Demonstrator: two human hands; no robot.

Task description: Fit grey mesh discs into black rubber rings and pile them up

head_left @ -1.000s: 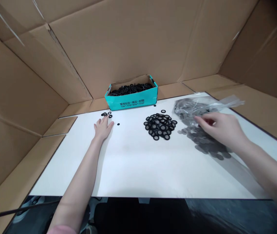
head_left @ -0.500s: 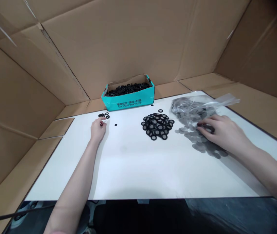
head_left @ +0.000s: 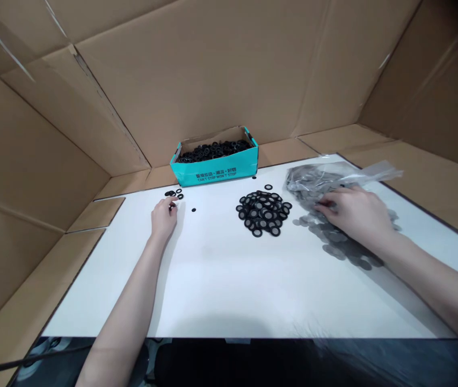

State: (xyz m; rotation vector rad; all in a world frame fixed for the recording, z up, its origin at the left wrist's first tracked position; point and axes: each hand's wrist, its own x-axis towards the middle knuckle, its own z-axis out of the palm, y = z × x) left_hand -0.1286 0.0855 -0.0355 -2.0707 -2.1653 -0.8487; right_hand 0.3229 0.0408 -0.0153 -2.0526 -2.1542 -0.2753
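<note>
My left hand point(head_left: 163, 217) lies on the white table top point(head_left: 220, 274) with its fingers curled, pinching a black ring at the fingertips. Just beyond it is a small cluster of black rings point(head_left: 173, 193), and a single ring point(head_left: 194, 209) lies to its right. A pile of black rings with grey mesh centres point(head_left: 263, 211) sits mid-table. My right hand point(head_left: 355, 216) rests knuckles up on a spread of grey discs point(head_left: 335, 248), fingers bent down at the mouth of a clear plastic bag point(head_left: 325, 177) full of discs. What those fingers hold is hidden.
A teal cardboard box point(head_left: 215, 167) filled with black rings stands at the table's back edge. Brown cardboard walls point(head_left: 220, 70) enclose the table on the left, back and right. A dark floor and a cable show below the near edge.
My left hand went from flat and spread to curled, closing on a black ring. My right hand dropped onto the grey discs and shifted slightly toward the bag's mouth.
</note>
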